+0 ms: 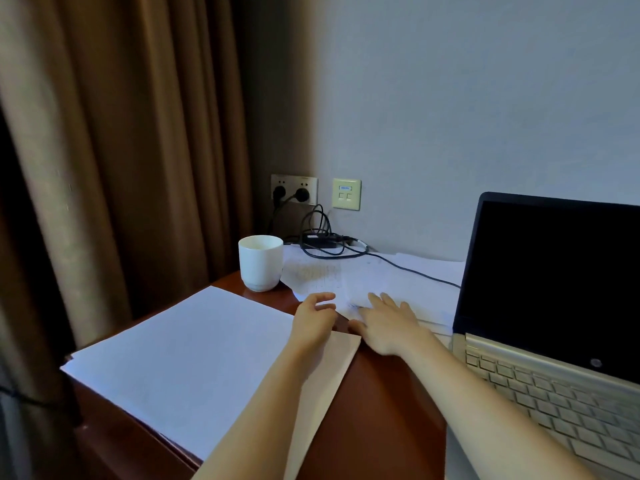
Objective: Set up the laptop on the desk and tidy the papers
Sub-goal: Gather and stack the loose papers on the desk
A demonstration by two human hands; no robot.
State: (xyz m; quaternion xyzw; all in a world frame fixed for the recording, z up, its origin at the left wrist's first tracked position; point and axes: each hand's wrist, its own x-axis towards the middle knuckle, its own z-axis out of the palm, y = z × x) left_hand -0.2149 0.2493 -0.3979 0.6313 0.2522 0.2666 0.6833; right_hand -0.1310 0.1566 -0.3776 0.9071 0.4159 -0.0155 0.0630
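Open silver laptop (540, 341), screen dark: right side of red-brown wooden desk (381, 427).
Neat stack of white paper (194, 358): front left.
Loose printed white sheets (363, 275): rear, under black power cable (415, 271), just beside white ceramic mug (260, 263).
Right hand (388, 323): flat, fingers spread, on loose sheets.
Left hand (317, 313): relaxed, gripping nothing.
Risk if sheets dragged: snagged cable, tipped mug.
Round logo (595, 363): possibly HP. Sheet print: unreadable.

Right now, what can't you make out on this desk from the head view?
Head view only:
- Scattered papers: print too small and blurred to read.
- Laptop: right side cut off by the frame edge.
- Black cable: far end hidden behind the laptop lid.
- White cup: bottom hidden by its own wall.
- Left hand: fingertip contact with paper unclear.
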